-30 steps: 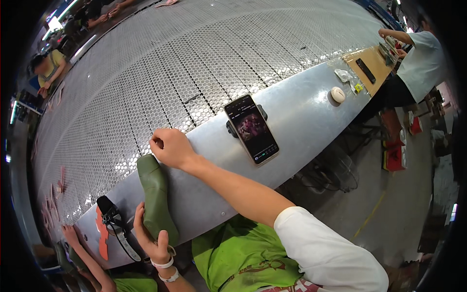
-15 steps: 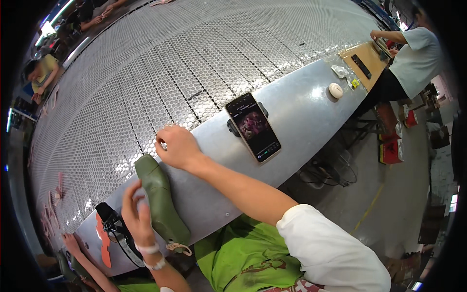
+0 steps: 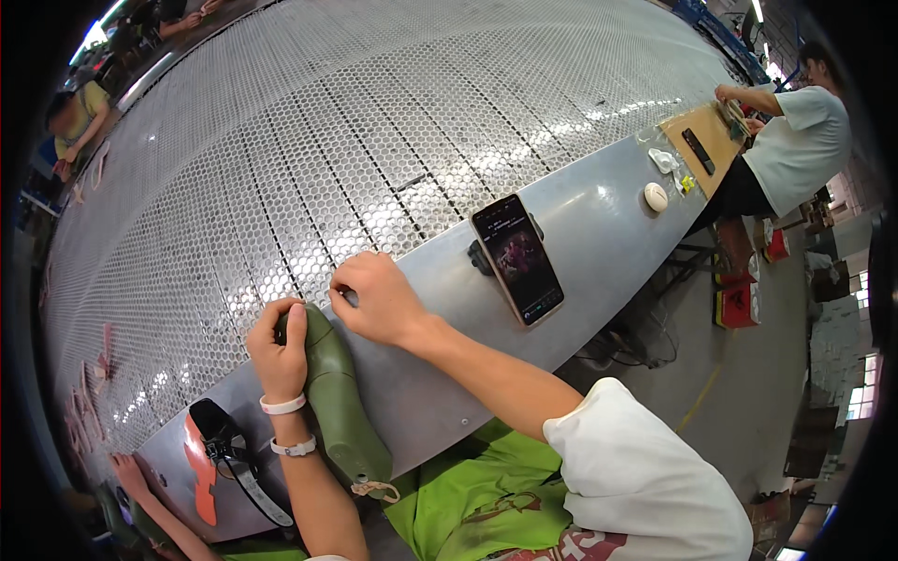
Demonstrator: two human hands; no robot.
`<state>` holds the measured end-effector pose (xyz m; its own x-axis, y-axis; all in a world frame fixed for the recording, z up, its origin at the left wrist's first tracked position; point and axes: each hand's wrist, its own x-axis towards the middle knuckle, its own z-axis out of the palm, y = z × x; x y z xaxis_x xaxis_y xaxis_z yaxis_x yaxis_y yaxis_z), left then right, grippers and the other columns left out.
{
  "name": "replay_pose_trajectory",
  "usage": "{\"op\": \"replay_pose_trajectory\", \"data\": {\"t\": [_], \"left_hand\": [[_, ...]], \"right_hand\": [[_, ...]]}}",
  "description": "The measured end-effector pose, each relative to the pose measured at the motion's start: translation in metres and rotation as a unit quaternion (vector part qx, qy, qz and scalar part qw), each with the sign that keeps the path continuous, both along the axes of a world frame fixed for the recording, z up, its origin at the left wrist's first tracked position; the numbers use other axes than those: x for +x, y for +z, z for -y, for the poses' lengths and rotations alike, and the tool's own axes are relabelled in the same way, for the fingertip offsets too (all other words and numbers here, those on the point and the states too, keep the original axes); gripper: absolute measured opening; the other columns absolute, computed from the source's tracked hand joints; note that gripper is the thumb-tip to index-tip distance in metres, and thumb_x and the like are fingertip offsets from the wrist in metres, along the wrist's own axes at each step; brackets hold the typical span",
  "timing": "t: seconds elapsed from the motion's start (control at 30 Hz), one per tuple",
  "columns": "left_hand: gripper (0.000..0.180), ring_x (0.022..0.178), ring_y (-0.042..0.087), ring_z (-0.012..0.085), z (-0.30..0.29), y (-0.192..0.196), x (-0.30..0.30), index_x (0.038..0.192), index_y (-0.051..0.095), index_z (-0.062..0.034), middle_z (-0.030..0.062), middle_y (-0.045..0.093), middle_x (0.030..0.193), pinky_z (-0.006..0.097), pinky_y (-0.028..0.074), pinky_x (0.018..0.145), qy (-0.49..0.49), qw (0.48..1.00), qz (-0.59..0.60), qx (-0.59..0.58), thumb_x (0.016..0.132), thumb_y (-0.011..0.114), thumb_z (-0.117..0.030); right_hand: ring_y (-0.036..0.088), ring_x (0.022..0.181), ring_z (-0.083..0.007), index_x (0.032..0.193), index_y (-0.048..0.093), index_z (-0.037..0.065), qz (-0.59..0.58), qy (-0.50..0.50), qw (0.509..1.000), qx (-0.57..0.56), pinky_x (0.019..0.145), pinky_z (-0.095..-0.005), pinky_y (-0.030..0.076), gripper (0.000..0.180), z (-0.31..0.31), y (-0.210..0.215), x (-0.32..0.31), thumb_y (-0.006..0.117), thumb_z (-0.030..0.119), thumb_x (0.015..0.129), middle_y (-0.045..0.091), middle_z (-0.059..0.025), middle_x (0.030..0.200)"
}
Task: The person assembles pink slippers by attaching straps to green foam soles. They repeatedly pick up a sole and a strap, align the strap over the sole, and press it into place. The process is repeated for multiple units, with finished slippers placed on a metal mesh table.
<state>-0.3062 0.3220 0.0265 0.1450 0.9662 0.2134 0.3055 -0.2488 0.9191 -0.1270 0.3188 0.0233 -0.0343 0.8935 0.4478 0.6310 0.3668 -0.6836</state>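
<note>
A green shoe last [image 3: 339,402] lies lengthwise on the metal ledge, its narrow end toward the conveyor and a cord loop at its near end. My left hand [image 3: 279,351], with two bands on the wrist, curls its fingers around the last's far end, thumb up along it. Just right of that end, my right hand [image 3: 382,301] is closed in a pinch above the ledge. What its fingertips hold, if anything, is hidden. Left of my left forearm are a black strap piece [image 3: 220,435] and a flat orange piece [image 3: 200,467].
A phone [image 3: 517,262] leans on a stand on the metal ledge [image 3: 599,234]. Farther right sit a round white object [image 3: 655,196] and a black bar-shaped object [image 3: 698,151]. Beyond runs a honeycomb-patterned conveyor [image 3: 355,140]. A co-worker's hand [image 3: 129,475] rests at lower left; another person [image 3: 804,140] stands far right.
My left hand has gone from open beside the shoe last to wrapped around its far end. My right hand stays closed near that end. The whole view has shifted slightly.
</note>
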Motion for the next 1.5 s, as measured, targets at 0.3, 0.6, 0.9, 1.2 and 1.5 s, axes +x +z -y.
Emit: {"op": "replay_pose_trajectory", "data": {"t": [0.3,0.6,0.9,1.2,1.5], "left_hand": [[0.021,0.067,0.052,0.0071,-0.002,-0.004,-0.017,0.092,0.064,0.0028,0.0009,0.062,0.074,0.023,0.042,0.061,-0.004,1.0,0.007,0.011,0.091,0.062,-0.018],[0.022,0.071,0.053,0.0084,0.007,-0.007,-0.026,0.094,0.064,0.002,0.0018,0.061,0.078,0.024,0.044,0.065,-0.004,1.0,0.013,0.012,0.089,0.065,-0.019],[0.021,0.073,0.055,0.0083,0.013,-0.004,-0.045,0.097,0.064,0.0025,0.0018,0.062,0.081,0.023,0.045,0.067,0.001,0.999,0.035,-0.001,0.089,0.065,-0.017],[0.018,0.071,0.053,0.0074,0.01,-0.008,-0.05,0.092,0.063,0.0029,0.0012,0.061,0.077,0.023,0.043,0.066,0.002,0.999,0.04,-0.006,0.087,0.065,-0.015],[0.019,0.069,0.052,0.0079,0.01,-0.011,-0.06,0.09,0.063,0.002,0.0015,0.06,0.074,0.023,0.043,0.063,0.008,1.0,0.024,-0.002,0.088,0.064,-0.017]], "right_hand": [[0.06,0.074,-0.0292,0.066,0.062,0.004,-0.014,0.002,1.0,-0.015,0.072,-0.0419,0.045,0.013,-0.004,0.001,-0.013,0.062,0.014,0.075,0.063,-0.0103,0.07],[0.06,0.072,-0.0288,0.068,0.064,0.003,0.001,-0.027,0.999,-0.017,0.071,-0.0413,0.046,0.013,0.006,0.0,-0.023,0.063,0.014,0.076,0.064,-0.0095,0.07],[0.06,0.078,-0.0291,0.068,0.065,0.004,0.002,-0.018,0.999,-0.047,0.076,-0.0423,0.045,0.015,0.002,0.003,-0.042,0.061,0.016,0.076,0.064,-0.0116,0.073],[0.06,0.07,-0.0288,0.067,0.065,0.004,0.016,-0.045,0.998,-0.028,0.07,-0.0411,0.046,0.013,0.0,-0.004,-0.05,0.063,0.015,0.074,0.064,-0.0103,0.068],[0.06,0.076,-0.0314,0.073,0.064,0.003,0.012,-0.037,0.999,-0.037,0.073,-0.0427,0.046,0.014,0.002,-0.004,-0.06,0.063,0.016,0.075,0.063,-0.0132,0.074]]}}
